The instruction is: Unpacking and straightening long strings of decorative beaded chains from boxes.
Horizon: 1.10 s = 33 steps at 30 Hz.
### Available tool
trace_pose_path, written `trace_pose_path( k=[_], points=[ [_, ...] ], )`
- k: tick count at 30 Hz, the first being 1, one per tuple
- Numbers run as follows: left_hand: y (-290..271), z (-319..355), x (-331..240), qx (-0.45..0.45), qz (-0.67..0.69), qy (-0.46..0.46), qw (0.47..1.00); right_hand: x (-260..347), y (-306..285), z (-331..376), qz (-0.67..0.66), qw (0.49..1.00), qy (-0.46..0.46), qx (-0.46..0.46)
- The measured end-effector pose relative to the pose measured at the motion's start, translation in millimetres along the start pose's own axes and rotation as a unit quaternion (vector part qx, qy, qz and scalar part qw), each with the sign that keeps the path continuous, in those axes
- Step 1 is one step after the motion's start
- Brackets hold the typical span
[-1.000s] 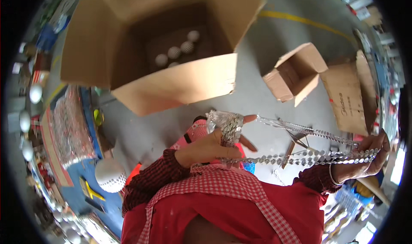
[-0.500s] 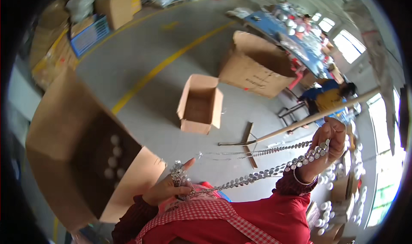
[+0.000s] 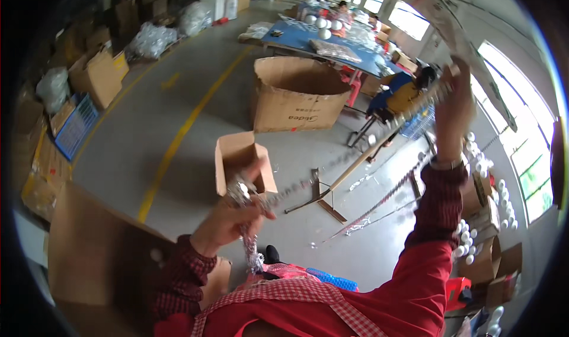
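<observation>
Nearest, toward seven o'clock: clutching a bunched silver strand (image 3: 251, 249) in the left hand (image 3: 228, 221), fingers curled round the bundle, one digit stuck out toward one o'clock. Could knot here, given the crumpled tail dangling at six o'clock below the fist, close to the checked apron (image 3: 284, 289). Might jam or snap if drawn too hard against such a tangle; might spill down if held too loosely.

Next, stretching blurred from that fist toward two o'clock, crossing in view a wooden handle (image 3: 354, 168). Slanting lower, behind the right sleeve (image 3: 435, 204): a second strand (image 3: 370, 215); impossible to tell if touching the floor (image 3: 296, 236). Could snag on the handle's crosspiece if swung low.

Farther out, at two o'clock: pinching the other end, apparently, in the right hand (image 3: 455, 115), raised well above the left, with forearm near vertical; too blurred to tell which fingers press.

Beyond, toward twelve o'clock: a big carton (image 3: 296, 109), then a blue table (image 3: 296, 38).
</observation>
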<state>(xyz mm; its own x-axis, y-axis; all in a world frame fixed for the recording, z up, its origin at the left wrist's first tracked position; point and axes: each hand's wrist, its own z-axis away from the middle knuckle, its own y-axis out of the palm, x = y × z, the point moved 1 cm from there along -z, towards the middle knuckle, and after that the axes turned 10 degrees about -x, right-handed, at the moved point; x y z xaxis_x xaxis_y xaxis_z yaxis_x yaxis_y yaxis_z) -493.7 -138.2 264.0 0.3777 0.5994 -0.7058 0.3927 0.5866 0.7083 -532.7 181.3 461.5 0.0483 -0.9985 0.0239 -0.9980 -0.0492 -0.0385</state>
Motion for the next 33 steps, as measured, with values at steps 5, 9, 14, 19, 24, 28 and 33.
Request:
trace_pose_path(
  k=[5, 9, 14, 19, 24, 28, 33],
  points=[
    [35, -83, -56, 0.022, -0.012, 0.104, 0.994, -34, 86, -69, 0.020, 0.991, -0.111, -0.076],
    [55, -143, -91, 0.010, -0.040, 0.184, 0.982, -60, 169, -120, -0.036, 0.967, -0.196, -0.156],
    [63, -206, -118, -0.001, -0.083, 0.197, 0.977, -61, 208, -159, 0.093, 0.978, -0.153, -0.108],
    [49, -255, -148, -0.006, -0.078, 0.188, 0.979, -75, 242, -175, 0.114, 0.969, -0.213, -0.054],
    [45, -303, -179, 0.040, -0.097, 0.171, 0.980, -85, 229, -178, 0.156, 0.952, -0.241, -0.110],
    [51, -331, -196, 0.076, -0.096, 0.188, 0.975, -78, 184, -169, 0.142, 0.960, -0.220, -0.097],
    [63, -357, -218, 0.142, -0.086, 0.214, 0.963, -121, 113, -182, 0.331, 0.900, -0.282, -0.040]
  ],
)
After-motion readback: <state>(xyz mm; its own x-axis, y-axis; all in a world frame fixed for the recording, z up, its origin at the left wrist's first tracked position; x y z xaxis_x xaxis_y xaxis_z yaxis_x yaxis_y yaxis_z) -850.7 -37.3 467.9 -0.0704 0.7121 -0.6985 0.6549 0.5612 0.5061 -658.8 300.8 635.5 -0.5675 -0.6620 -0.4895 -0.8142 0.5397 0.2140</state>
